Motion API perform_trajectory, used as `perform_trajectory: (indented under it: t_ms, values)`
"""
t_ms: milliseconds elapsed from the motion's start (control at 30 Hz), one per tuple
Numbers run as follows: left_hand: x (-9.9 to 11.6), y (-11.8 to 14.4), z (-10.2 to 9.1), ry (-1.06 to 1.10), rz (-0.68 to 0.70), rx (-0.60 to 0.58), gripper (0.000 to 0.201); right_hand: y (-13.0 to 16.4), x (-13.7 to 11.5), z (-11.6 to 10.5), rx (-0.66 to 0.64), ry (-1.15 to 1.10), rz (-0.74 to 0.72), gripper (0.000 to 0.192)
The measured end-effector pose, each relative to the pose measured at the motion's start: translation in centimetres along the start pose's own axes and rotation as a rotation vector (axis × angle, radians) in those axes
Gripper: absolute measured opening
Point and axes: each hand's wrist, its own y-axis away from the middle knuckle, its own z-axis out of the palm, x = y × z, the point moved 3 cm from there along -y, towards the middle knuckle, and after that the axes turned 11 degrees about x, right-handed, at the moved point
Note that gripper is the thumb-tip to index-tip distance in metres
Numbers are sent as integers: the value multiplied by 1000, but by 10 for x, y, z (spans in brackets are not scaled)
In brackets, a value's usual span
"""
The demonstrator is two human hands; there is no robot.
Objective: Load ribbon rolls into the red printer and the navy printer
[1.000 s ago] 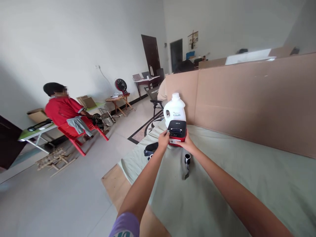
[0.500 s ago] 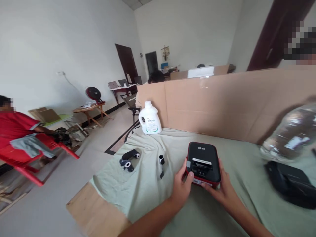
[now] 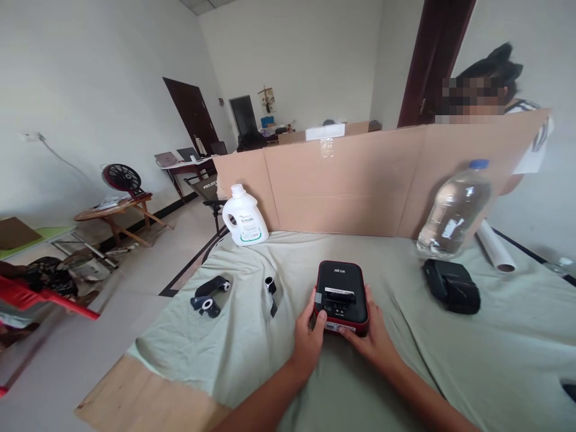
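Observation:
Between my two hands is a small black and red label printer (image 3: 342,279), with a slot and a pale label strip on its top. My left hand (image 3: 309,336) grips its left side and near corner, the thumb at the front edge. My right hand (image 3: 372,339) holds the right side, its thumb along the front face. The fingertips behind the printer's sides are hidden. Left of it on the cloth lie a small dark roll with a loose tail (image 3: 270,288) and two more dark ribbon rolls (image 3: 210,305).
A white jug (image 3: 247,219) stands at the back left before a cardboard screen (image 3: 337,192). To the right are a large clear bottle (image 3: 454,210), a black device (image 3: 452,287) and a white roll (image 3: 495,245). A person (image 3: 517,108) is behind the screen. Green cloth (image 3: 504,354) covers the table.
The view has swung to the right, so things appear shifted left and the clear bottle and white roll show fully. Both hands keep their hold on the printer.

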Motion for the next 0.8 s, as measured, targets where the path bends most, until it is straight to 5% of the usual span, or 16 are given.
perform_trajectory:
  t_ms: [367, 800]
  values:
    - [2, -4, 0, 35, 87, 23, 56, 1, 8, 1, 65, -8, -88, 104]
    - [8, -10, -5, -2, 214, 70, 38, -2, 13, 2, 70, -77, -31, 100]
